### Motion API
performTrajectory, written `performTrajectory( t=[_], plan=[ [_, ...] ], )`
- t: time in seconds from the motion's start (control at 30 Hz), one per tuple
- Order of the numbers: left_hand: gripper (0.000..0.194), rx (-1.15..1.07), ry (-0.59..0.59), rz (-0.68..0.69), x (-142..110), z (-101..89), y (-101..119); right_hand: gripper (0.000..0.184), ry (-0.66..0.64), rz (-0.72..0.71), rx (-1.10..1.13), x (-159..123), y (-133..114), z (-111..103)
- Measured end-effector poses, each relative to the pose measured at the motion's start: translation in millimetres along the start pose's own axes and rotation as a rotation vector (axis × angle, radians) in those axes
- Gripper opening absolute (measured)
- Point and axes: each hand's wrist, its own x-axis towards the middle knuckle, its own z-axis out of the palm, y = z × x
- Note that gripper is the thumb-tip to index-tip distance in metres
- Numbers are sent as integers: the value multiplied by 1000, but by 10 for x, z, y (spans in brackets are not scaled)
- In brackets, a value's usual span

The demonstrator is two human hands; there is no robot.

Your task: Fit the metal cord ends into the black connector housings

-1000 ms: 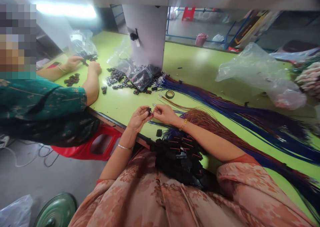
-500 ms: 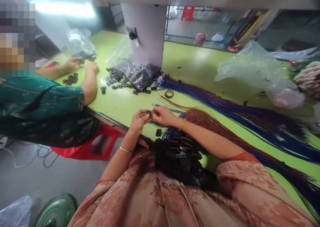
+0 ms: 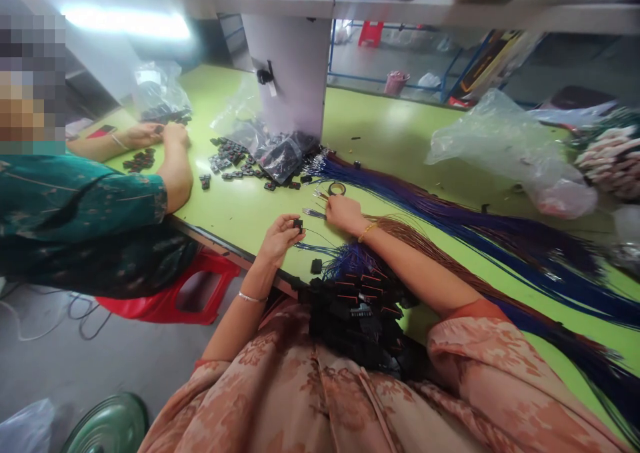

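My left hand (image 3: 279, 240) pinches a small black plastic connector housing (image 3: 299, 225), with a thin wire trailing from it. To its right, my right hand (image 3: 346, 213) lies over the tip end of a brown wire bundle (image 3: 415, 240), fingers closed on brown wires; how many is hidden. Blue wires (image 3: 356, 258) lie below that hand. A loose black housing (image 3: 317, 266) rests on the table near my left wrist. Against my lap sits a pile of black housings (image 3: 357, 313) with orange-red lines. Just beyond my right hand is a roll of black tape (image 3: 337, 188).
Across the green table (image 3: 400, 123) stretches a long blue and purple wire bundle (image 3: 430, 203). Scattered black housings (image 3: 233, 156) lie by a plastic bag (image 3: 283, 156) at a white upright panel (image 3: 290, 73). A co-worker's hands (image 3: 165, 135) handle small parts at left. A clear bag (image 3: 500, 140) sits at right.
My right hand has moved away from the housing, right and up to the brown wire ends. My left hand stays with the black housing, now showing a trailing wire.
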Motion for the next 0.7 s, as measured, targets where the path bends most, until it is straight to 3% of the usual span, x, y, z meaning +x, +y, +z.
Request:
performTrajectory(
  t=[0.17,0.4,0.7],
  plan=[
    [26,-86,-3,1,14,59,-28,24,89,-73,105,-46,-27,9],
    [23,-190,43,-19,118,78,-138,13,178,-431,517,-202,-136,-84],
    [18,-313,-6,-69,128,152,-126,12,105,-454,536,-403,-179,-125]
  ],
)
